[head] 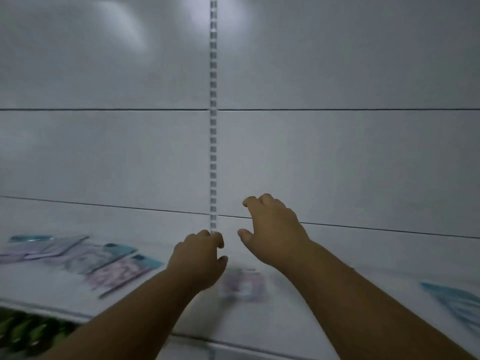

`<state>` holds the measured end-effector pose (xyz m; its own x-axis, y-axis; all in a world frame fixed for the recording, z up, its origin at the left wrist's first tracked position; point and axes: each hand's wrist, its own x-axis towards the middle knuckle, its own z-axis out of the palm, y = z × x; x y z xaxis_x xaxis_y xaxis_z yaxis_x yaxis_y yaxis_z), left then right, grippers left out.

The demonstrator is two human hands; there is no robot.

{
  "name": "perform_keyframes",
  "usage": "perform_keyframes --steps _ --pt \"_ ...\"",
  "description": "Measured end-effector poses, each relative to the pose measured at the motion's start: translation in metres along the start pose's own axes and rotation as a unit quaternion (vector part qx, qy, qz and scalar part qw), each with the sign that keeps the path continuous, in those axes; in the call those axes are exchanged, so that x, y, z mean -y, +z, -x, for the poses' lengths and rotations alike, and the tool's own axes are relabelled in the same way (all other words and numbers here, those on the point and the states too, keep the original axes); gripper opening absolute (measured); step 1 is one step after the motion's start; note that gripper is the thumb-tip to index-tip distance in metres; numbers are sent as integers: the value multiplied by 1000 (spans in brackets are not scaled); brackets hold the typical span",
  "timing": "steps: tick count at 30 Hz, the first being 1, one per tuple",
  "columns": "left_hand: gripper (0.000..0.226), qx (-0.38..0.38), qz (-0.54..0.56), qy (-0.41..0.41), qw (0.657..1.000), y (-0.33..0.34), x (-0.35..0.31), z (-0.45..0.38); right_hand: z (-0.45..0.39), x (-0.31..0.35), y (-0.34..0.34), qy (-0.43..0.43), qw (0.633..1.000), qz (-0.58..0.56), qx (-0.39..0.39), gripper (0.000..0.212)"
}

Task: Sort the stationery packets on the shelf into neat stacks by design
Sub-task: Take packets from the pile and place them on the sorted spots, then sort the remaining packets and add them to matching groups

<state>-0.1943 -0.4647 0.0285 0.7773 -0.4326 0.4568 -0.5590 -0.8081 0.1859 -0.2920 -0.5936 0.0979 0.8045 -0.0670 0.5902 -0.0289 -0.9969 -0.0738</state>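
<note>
Flat stationery packets lie on a white shelf. Several pink-and-teal packets are spread loosely at the left, overlapping each other. One pink packet lies blurred in the middle, just under my hands. A teal packet lies at the far right edge. My left hand hovers above the shelf with fingers curled and holds nothing. My right hand is raised higher, fingers bent and apart, also without anything in it. The whole picture is blurred by motion.
A white panelled back wall rises behind the shelf, with a slotted metal upright running down its middle. Green packaged goods show on a lower level at the bottom left.
</note>
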Motion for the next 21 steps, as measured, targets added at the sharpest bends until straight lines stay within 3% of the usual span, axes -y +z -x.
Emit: perform_keyframes --steps 5,9,21 --pt "34 -11 -34 -82 996 -46 186 67 -30 174 59 -50 998 -35 30 53" --pt "36 -2 -39 -120 992 -70 280 93 -55 266 92 -59 995 -47 66 52" --pt "36 6 -47 -152 987 -62 447 16 -165 346 174 -40 993 -14 111 53"
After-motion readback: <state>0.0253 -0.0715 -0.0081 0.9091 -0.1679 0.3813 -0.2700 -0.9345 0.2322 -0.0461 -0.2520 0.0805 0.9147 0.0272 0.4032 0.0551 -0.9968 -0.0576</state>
